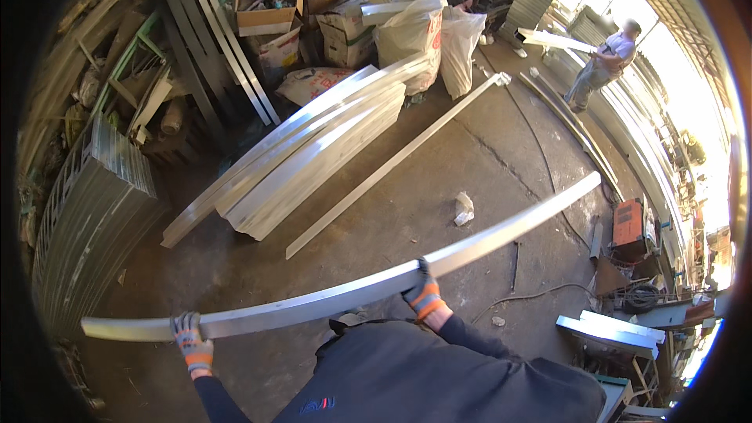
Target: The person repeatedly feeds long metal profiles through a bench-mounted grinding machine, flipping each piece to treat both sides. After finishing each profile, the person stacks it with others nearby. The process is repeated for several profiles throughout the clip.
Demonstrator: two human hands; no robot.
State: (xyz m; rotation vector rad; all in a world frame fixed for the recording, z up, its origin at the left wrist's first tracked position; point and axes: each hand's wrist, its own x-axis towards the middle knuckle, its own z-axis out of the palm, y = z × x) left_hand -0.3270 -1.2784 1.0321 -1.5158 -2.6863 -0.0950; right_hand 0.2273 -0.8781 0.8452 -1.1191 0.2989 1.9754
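A long silver metal profile runs across in front of my body, its left end low and its right end reaching toward the upper right; the fisheye view bends it. Near its left end my left hand, in a grey and orange work glove, is closed over it, fingers on the upper edge. Around its middle my right hand, gloved the same way, grips it with the fingertips over the far edge. The undersides of both grips are hidden.
Beyond lie a stack of wide metal profiles and a thin bar on the floor. Stacked panels stand left; white sacks and a cardboard box are behind. At right are an orange machine, a cable and another person holding a profile.
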